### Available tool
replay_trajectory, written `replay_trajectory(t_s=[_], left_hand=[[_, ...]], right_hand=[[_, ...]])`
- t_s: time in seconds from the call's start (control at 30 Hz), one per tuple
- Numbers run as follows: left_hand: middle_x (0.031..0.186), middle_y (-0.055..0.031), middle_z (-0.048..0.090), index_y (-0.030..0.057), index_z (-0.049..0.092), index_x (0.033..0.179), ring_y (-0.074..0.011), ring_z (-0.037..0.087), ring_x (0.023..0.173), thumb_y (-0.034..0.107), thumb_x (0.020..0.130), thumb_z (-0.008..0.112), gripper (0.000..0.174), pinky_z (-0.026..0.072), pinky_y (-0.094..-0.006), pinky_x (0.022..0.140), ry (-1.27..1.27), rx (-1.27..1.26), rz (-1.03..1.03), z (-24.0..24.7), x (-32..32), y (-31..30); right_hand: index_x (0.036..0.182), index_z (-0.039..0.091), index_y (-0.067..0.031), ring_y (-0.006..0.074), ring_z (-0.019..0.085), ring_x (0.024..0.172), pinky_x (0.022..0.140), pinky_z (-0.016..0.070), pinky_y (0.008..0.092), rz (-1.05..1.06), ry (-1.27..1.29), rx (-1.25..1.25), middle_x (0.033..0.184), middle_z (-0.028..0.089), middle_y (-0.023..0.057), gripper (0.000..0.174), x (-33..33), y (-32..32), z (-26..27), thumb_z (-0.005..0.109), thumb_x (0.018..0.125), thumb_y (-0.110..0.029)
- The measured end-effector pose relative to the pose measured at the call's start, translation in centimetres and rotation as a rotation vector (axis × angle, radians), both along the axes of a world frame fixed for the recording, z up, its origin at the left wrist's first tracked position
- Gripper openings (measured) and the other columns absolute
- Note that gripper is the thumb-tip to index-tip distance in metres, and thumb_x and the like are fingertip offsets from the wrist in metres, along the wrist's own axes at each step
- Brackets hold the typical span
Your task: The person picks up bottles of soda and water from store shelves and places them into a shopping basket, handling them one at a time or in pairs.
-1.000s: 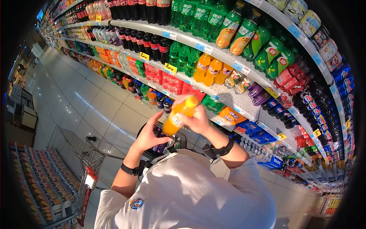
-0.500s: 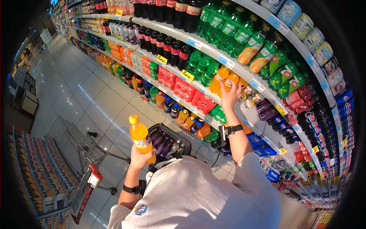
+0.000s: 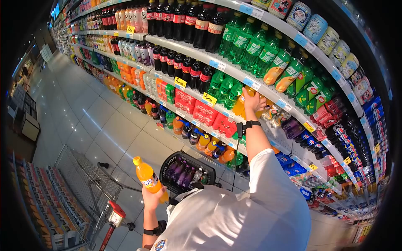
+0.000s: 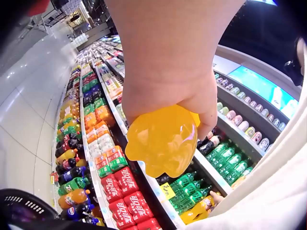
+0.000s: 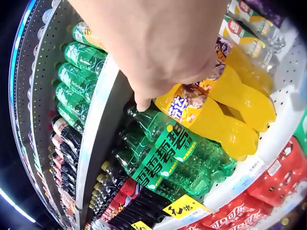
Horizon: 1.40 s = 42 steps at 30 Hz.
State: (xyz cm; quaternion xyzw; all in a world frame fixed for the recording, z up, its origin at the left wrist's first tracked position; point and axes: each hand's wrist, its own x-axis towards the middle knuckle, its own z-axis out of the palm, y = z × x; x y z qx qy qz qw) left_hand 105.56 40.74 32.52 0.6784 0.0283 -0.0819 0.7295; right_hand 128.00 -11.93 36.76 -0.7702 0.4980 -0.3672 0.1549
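My left hand [image 3: 153,197] grips an orange soda bottle [image 3: 147,175] by its lower part, the yellow cap tilted up and away from me. In the left wrist view the bottle's lobed base [image 4: 163,143] pokes out under the palm. My right hand [image 3: 253,102] reaches onto a shelf and grasps the upper part of another orange soda bottle [image 5: 189,106]. Its thumb points down beside the bottle in the right wrist view; the other fingers are mostly hidden. More orange bottles [image 5: 247,100] stand alongside, with green soda bottles [image 5: 165,148] on the other side.
A dark shopping basket [image 3: 212,169] with purple-looking bottles sits below, between me and the shelves. A wire shopping cart [image 3: 77,175] stands at the left. Red can packs [image 3: 205,112] line the shelf below, and big green bottles [image 3: 251,48] the shelf above.
The orange bottle passed from my right hand to my left and moved left, beside the basket. My right hand went up to the shelf and moved farther around a second orange bottle.
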Motion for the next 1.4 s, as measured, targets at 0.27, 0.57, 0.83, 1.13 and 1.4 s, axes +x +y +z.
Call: replay_trajectory(t_s=[0.27,0.57,0.83,1.13,1.4], left_hand=[[0.09,-0.0044,0.061,0.0048,0.049,0.11,-0.0155,0.062,0.079,0.0,0.069,0.076,0.05,0.0522,-0.0303,0.074,0.023,0.036,0.015,-0.6,0.6,1.1],[0.09,-0.0039,0.062,0.0047,0.053,0.107,-0.0156,0.062,0.08,0.006,0.072,0.075,0.041,0.0509,-0.0303,0.074,0.04,0.058,0.013,1.1,0.6,-0.5],[0.093,-0.0042,0.062,0.0032,0.051,0.111,-0.0141,0.062,0.082,0.004,0.07,0.078,0.049,0.0519,-0.0302,0.076,0.041,0.1,-0.041,-0.5,0.3,-1.1],[0.096,-0.0039,0.062,0.0039,0.051,0.113,-0.0129,0.062,0.084,0.008,0.074,0.078,0.048,0.052,-0.0292,0.077,0.164,0.082,-0.165,-0.2,0.2,-2.3],[0.106,-0.0048,0.06,0.0038,0.048,0.123,-0.0136,0.059,0.093,0.01,0.077,0.077,0.054,0.0493,-0.0297,0.083,0.372,0.098,-0.234,-7.8,2.8,-4.6]], right_hand=[[0.113,0.07,-0.0313,0.0407,0.031,0.12,0.103,0.0233,0.0526,-0.057,0.003,-0.041,0.134,0.038,0.0185,0.062,1.1,-0.9,-0.4,0.07,0.064,-0.069],[0.11,0.072,-0.0263,0.0401,0.029,0.126,0.105,0.021,0.056,0.021,-0.206,-0.106,0.134,0.039,0.0141,0.05,-0.7,-1.4,-2.4,0.073,0.069,-0.055],[0.097,0.074,-0.0183,0.036,0.032,0.126,0.104,0.0222,0.0531,0.173,-0.434,-0.263,0.131,0.043,0.0104,0.029,-4.7,-0.4,-4.3,0.074,0.076,-0.039],[0.089,0.072,-0.0098,0.0297,0.046,0.115,0.1,0.0346,0.0432,0.637,-0.513,-0.244,0.119,0.047,0.0123,0.015,-15.9,6.5,-0.3,0.069,0.083,-0.023],[0.085,0.069,-0.0041,0.0279,0.051,0.11,0.098,0.038,0.0439,0.897,-0.457,0.281,0.118,0.049,0.0122,0.017,-26.1,9.3,-6.2,0.068,0.08,-0.02]])
